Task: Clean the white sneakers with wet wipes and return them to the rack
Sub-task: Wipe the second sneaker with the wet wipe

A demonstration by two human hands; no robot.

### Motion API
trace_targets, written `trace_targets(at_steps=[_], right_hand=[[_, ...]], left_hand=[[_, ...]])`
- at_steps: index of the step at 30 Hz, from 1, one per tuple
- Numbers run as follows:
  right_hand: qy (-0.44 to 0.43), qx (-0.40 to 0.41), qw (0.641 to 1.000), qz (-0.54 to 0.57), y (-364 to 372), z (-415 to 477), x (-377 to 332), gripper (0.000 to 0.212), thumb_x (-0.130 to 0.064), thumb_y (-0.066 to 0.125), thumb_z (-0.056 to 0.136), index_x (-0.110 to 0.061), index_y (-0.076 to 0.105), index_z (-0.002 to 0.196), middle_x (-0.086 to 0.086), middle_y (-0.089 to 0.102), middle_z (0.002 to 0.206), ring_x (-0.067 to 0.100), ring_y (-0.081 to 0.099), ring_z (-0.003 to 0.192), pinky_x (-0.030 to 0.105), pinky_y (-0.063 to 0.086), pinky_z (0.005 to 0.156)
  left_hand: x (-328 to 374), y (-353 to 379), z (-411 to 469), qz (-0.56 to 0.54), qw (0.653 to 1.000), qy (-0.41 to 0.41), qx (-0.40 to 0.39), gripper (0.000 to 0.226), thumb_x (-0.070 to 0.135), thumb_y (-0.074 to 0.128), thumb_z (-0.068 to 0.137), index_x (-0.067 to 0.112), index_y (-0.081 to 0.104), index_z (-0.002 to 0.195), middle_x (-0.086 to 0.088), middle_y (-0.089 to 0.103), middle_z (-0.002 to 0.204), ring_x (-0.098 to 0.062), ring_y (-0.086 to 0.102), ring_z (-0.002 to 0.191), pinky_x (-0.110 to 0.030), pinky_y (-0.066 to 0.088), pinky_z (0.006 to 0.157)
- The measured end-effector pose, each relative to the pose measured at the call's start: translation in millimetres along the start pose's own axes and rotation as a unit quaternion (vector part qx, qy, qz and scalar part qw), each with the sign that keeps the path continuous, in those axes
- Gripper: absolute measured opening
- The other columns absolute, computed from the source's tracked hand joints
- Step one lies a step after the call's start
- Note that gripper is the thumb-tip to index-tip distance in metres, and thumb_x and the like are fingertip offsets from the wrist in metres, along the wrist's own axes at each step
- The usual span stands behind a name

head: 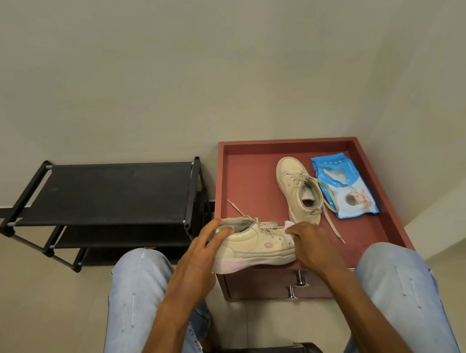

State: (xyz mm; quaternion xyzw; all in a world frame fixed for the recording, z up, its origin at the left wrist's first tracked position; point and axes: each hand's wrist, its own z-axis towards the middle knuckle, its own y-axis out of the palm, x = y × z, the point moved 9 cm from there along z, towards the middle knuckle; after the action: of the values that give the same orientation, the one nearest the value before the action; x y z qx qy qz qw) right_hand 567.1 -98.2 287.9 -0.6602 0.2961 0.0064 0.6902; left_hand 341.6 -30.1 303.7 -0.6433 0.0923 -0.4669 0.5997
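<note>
My left hand (203,251) grips the heel of a white sneaker (253,246) that lies sideways at the front edge of a red cabinet top (243,175). My right hand (308,240) pinches a white wet wipe (288,226) against the sneaker's toe. A second white sneaker (298,188) stands upright farther back on the cabinet, its laces trailing loose. A blue wet wipe pack (344,185) lies flat to its right.
A black three-tier shoe rack (103,193) stands to the left against the wall, its top shelf bare. The red cabinet has drawer handles (296,285) facing me. My knees in light jeans (140,292) flank the cabinet. A dark stool sits below me.
</note>
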Motion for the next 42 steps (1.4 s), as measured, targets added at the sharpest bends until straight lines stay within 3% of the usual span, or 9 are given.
trace_targets(at_steps=[4,8,15,18,22,30,34,39,42], right_hand=[[0.059,0.049,0.997,0.007,-2,-14,4,0.024,0.006,0.054,0.076,-0.007,0.069,0.089,0.014,0.065,0.095,0.033,0.062,0.084,0.029,0.037,0.064],[0.111,0.108,0.984,0.093,-9,-24,-20,0.033,0.001,0.055,0.087,-0.007,0.068,0.116,0.011,0.065,0.114,0.029,0.062,0.103,0.035,0.048,0.088],[-0.072,0.21,0.956,0.194,-15,-47,-106,0.017,-0.004,0.054,0.093,-0.009,0.067,0.103,0.003,0.065,0.101,0.015,0.058,0.093,0.022,0.045,0.084],[-0.177,0.187,0.957,0.133,-8,-55,-141,0.023,-0.003,0.056,0.091,-0.005,0.065,0.113,0.006,0.063,0.108,0.017,0.057,0.099,0.024,0.048,0.087],[-0.269,0.111,0.955,0.051,19,-65,-172,0.046,0.001,0.071,0.081,-0.006,0.061,0.125,0.005,0.06,0.121,0.018,0.054,0.11,0.024,0.052,0.087],[-0.226,0.156,0.96,0.057,-7,-61,-141,0.037,-0.02,0.043,0.087,-0.007,0.071,0.108,0.007,0.064,0.11,0.022,0.057,0.101,0.03,0.055,0.07],[-0.278,0.098,0.952,0.08,16,-59,-167,0.027,-0.003,0.058,0.085,-0.01,0.065,0.111,-0.005,0.055,0.113,0.012,0.048,0.102,0.014,0.045,0.084],[-0.278,0.058,0.958,0.042,33,-52,-177,0.026,0.003,0.062,0.079,-0.007,0.068,0.102,0.007,0.058,0.105,0.022,0.049,0.099,0.037,0.045,0.085],[-0.283,0.084,0.955,0.024,10,-60,-160,0.03,-0.006,0.056,0.084,-0.011,0.066,0.111,0.0,0.061,0.113,0.019,0.051,0.101,0.028,0.051,0.075]], left_hand=[[-8,0,3,-0.032,0.999,-0.02,0.006,0.108,-0.015,0.072,0.063,0.034,0.028,0.147,0.012,0.016,0.161,-0.025,0.048,0.133,-0.029,0.055,0.094],[-10,-4,4,-0.079,0.996,-0.048,0.012,0.112,-0.014,0.068,0.067,0.036,0.017,0.153,0.013,0.018,0.16,-0.023,0.05,0.128,-0.032,0.054,0.093],[-8,-7,4,-0.125,0.99,-0.068,0.01,0.104,-0.001,0.071,0.075,0.051,0.01,0.142,0.029,0.029,0.141,0.0,0.042,0.123,-0.016,0.042,0.101],[-11,-5,3,-0.143,0.987,-0.068,0.002,0.102,0.001,0.072,0.076,0.056,0.015,0.14,0.047,0.023,0.137,0.015,0.041,0.119,-0.005,0.038,0.097],[-22,4,0,-0.198,0.975,-0.097,0.005,0.085,0.017,0.08,0.082,0.034,0.03,0.148,0.016,0.045,0.144,-0.001,0.051,0.127,-0.021,0.045,0.106],[-15,-8,3,-0.168,0.983,-0.075,0.028,0.095,-0.001,0.078,0.074,0.039,0.028,0.145,0.011,0.04,0.15,-0.01,0.044,0.134,-0.021,0.044,0.107],[-9,-17,4,-0.209,0.974,-0.08,0.043,0.074,0.001,0.074,0.083,0.042,0.04,0.134,0.017,0.055,0.13,-0.006,0.058,0.118,-0.016,0.05,0.095],[-5,-18,4,-0.245,0.964,-0.086,0.061,0.053,0.041,0.075,0.085,0.056,0.05,0.128,0.008,0.064,0.115,-0.003,0.065,0.105,-0.013,0.051,0.089],[-8,-12,4,-0.173,0.982,-0.063,0.032,0.081,0.008,0.079,0.078,0.044,0.037,0.138,0.01,0.055,0.134,-0.01,0.059,0.119,-0.028,0.053,0.098]])
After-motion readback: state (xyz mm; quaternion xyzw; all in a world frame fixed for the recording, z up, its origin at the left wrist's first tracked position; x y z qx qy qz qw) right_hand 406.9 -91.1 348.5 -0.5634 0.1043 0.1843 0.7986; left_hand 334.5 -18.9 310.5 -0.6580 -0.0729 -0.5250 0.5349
